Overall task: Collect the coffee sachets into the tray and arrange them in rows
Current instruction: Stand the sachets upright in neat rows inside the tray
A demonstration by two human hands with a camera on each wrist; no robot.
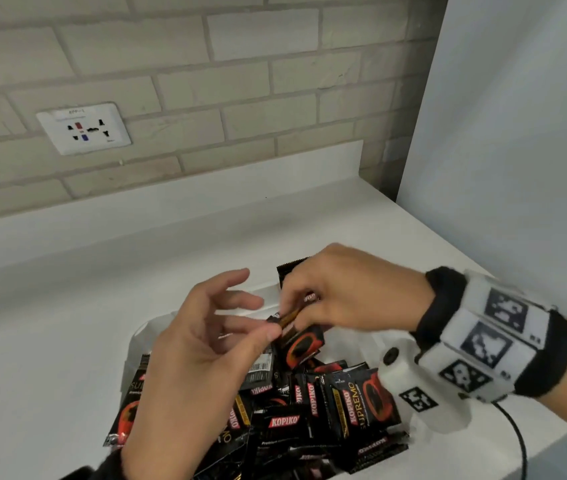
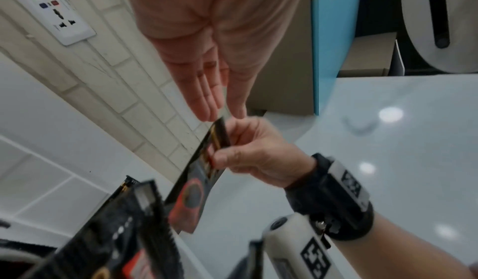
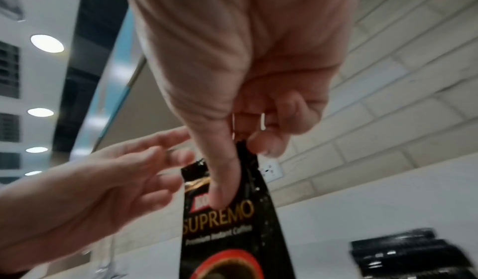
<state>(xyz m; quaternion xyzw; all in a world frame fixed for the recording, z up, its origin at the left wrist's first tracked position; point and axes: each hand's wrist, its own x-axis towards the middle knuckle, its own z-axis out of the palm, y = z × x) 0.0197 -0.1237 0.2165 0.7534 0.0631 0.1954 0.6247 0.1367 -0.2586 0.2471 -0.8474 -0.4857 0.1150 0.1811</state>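
"KOPIKO SUPREMO" on sachets (image 1: 361,403)

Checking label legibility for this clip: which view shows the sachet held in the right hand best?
The right wrist view: the held sachet fills the frame, its SUPREMO print readable under the right hand. The head view shows it small and partly hidden by fingers; the left wrist view shows it blurred and edge-on.
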